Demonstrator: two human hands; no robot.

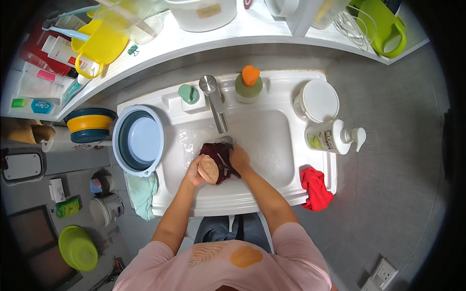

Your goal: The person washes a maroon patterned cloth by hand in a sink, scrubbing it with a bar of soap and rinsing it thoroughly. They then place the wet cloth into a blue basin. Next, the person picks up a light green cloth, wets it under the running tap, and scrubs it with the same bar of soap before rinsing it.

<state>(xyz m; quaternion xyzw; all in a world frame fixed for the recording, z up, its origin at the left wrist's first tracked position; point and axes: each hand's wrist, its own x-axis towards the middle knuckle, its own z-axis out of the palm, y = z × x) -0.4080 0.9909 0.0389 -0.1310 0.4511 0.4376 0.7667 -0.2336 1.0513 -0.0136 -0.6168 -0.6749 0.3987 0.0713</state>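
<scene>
Over the white sink (272,160), both my hands are on a wet, dark maroon cloth (223,160). My left hand (194,172) is closed on a tan, oval, cup-like piece (209,169) at the cloth's left side; whether it is part of the cloth, I cannot tell. My right hand (240,160) grips the cloth's right edge, its fingertips partly hidden. Just above the cloth is the spout of a metal faucet (217,109). Clear water or suds show in the basin, left of the cloth.
A blue basin (143,140) sits on the sink's left rim, above a mint cloth (142,194). On the right rim are a white tub (318,102), a pump bottle (332,137) and a red cloth (316,189). Soap dispensers (248,85) stand behind, under a crowded shelf (262,41).
</scene>
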